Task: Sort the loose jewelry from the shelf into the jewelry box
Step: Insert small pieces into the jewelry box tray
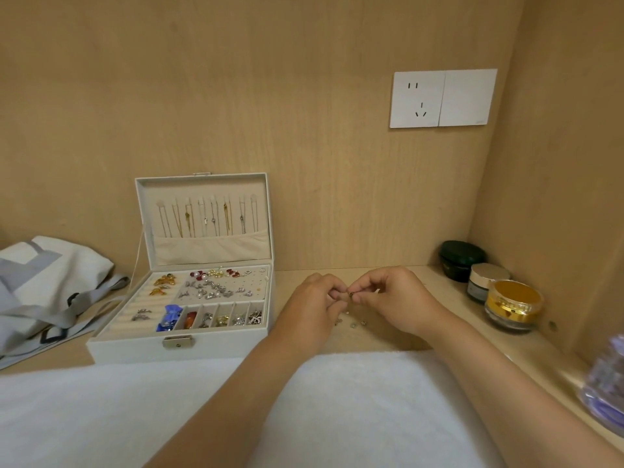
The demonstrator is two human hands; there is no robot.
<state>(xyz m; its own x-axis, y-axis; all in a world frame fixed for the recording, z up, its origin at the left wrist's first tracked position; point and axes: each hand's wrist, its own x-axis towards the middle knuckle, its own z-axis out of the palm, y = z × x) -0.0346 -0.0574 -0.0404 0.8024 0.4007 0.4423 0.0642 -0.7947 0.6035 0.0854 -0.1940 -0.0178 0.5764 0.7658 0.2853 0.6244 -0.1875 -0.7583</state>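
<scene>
A white jewelry box (141, 349) stands open on the wooden shelf at the left. Chains hang inside its lid, and earrings, pearls and charms fill its compartments. To its right, my left hand (314, 305) and my right hand (395, 298) meet fingertip to fingertip above the shelf. Together they pinch a tiny dark earring piece (351, 293). Just below the hands, several small loose jewelry pieces (354, 323) lie on the shelf.
Three cosmetic jars stand at the right: a dark green one (461, 260), a silver-lidded one (486, 282) and a gold one (513, 304). A canvas bag (44, 285) lies at the left. A white towel (135, 410) covers the front. A blurred purple bottle (607, 383) is at the right edge.
</scene>
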